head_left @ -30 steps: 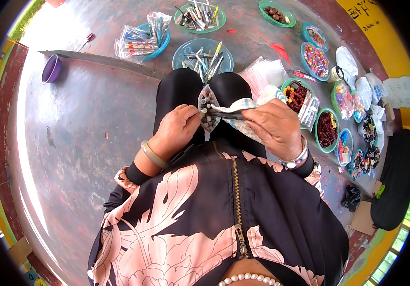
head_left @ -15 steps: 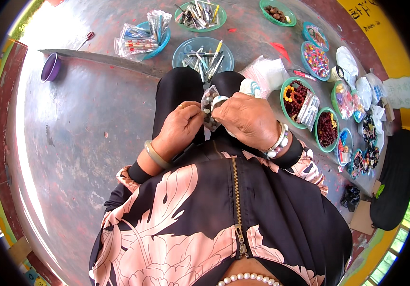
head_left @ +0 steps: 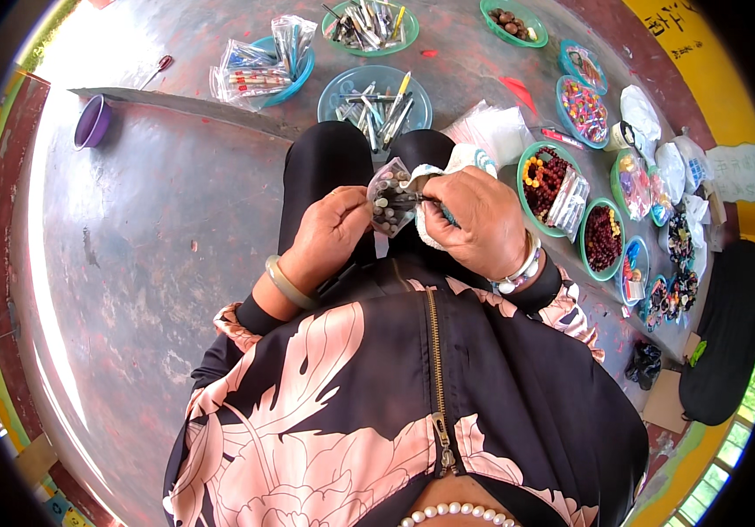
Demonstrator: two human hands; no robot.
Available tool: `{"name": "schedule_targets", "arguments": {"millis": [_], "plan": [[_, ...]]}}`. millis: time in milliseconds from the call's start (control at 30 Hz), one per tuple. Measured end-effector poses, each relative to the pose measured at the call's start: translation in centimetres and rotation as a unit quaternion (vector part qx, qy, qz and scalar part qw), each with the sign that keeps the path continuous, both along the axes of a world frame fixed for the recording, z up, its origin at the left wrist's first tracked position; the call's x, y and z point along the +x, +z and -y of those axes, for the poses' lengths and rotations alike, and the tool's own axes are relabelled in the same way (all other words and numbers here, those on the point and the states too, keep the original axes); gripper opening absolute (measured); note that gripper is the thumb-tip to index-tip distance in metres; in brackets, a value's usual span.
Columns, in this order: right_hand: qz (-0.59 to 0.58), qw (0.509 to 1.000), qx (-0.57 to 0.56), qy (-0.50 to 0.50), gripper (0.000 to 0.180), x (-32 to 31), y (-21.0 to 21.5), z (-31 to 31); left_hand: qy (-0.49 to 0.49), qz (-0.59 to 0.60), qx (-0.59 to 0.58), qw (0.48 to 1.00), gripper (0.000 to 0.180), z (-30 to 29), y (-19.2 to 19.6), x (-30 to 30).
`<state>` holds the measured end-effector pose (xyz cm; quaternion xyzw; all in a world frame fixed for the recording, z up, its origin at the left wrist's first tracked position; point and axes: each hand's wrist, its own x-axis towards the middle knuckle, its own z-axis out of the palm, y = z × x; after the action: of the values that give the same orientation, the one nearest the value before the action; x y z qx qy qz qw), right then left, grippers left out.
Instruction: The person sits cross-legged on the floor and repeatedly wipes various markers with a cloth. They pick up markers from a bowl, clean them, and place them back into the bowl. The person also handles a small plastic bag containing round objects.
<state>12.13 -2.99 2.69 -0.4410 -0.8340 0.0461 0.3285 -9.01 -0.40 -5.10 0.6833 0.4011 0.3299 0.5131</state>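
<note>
Over lap, clear bead-filled bag (head_left: 389,198)

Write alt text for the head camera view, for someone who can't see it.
Seen from above, a seated person's left hand holds a small clear bag of beads over the lap while the right hand works a thin tool at it. Bowls of beads and tools lie on the floor ahead and to the right.

Daylight is glaring off a worn grey concrete floor (head_left: 149,263), brightest along its left edge. A yellow wall (head_left: 711,79) is running along the upper right corner, and greenery is showing beyond the lower right corner.
</note>
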Motion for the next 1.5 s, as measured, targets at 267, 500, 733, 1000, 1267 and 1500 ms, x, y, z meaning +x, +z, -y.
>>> {"name": "schedule_targets", "arguments": {"millis": [267, 500, 733, 1000, 1267, 1500], "plan": [[0.018, 0.998, -0.02, 0.048, 0.02, -0.2, -1.9, -0.1, -0.01, -0.022, 0.035, 0.999, 0.02, 0.0, 0.4, 0.2], [-0.067, 0.997, 0.036, 0.028, 0.02, -0.3, -0.9, 0.3, 0.004, 0.011, 0.009, 1.0, 0.018, 0.0, 0.1, -0.4], [-0.136, 0.99, -0.008, -0.031, 0.019, -0.3, -3.1, 1.2, -0.001, 0.108, -0.08, 0.991, 0.015, 0.2, 0.1, -0.7], [-0.075, 0.997, -0.031, 0.013, 0.017, -0.8, -4.1, 0.4, -0.013, 0.053, -0.045, 0.997, 0.014, 0.4, 0.4, -0.4], [-0.009, 0.999, -0.045, 0.002, 0.01, -1.9, -4.1, -0.3, 0.001, 0.026, 0.031, 0.999, 0.014, 0.4, 0.4, 0.0], [0.079, 0.996, -0.044, 0.009, 0.01, -1.7, -4.3, -0.9, -0.008, 0.02, 0.055, 0.998, 0.012, 0.1, 0.6, 0.1]]}}
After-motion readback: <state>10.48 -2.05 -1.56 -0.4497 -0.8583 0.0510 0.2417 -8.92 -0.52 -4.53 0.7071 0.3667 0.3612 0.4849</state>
